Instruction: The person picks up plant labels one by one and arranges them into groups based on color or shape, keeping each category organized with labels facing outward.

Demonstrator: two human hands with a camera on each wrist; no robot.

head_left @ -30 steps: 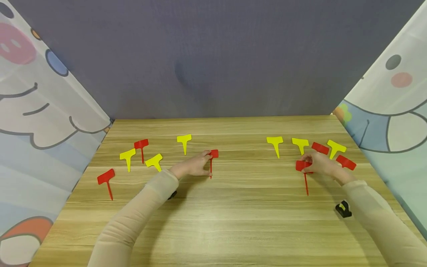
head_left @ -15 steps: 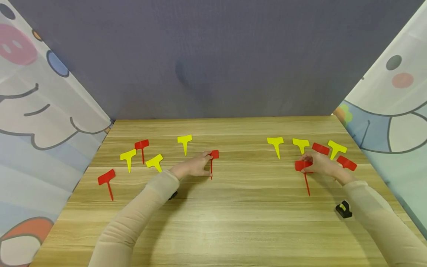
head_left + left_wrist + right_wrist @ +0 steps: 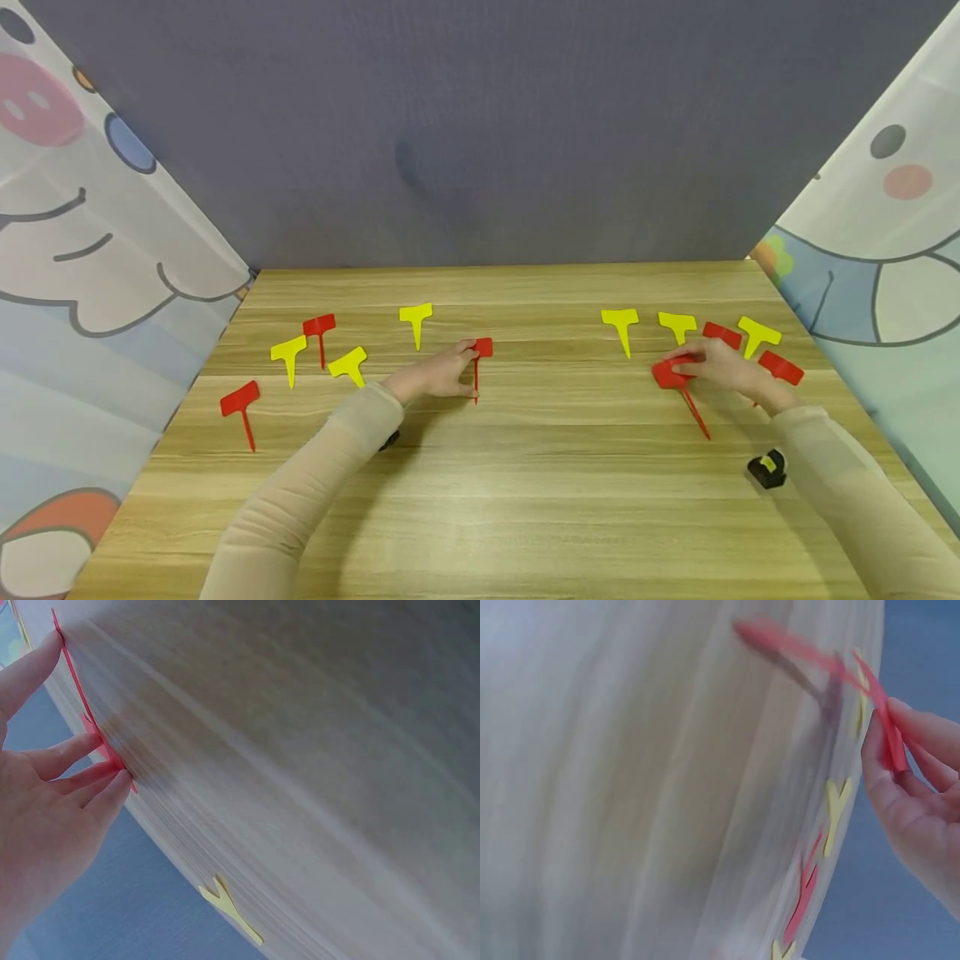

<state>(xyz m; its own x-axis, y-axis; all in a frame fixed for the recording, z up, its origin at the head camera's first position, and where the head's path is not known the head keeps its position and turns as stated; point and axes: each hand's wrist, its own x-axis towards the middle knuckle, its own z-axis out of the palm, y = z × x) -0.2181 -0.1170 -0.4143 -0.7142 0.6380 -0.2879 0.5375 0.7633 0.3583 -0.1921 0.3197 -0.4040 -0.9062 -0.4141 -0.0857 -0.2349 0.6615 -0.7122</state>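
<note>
No text, label, brand, number or sign can be read in any of the views. The red plant tags [image 3: 480, 354] and yellow plant tags [image 3: 415, 317] on the wooden table [image 3: 525, 483] are blank, and the curtains [image 3: 90, 250] at both sides carry only cartoon drawings, without lettering.

Red tags [image 3: 242, 400] and yellow tags [image 3: 619, 320] on a wood-grain table [image 3: 525, 500].

The right hand [image 3: 716, 367] has lifted and tilted its red tag [image 3: 675, 379].
</note>
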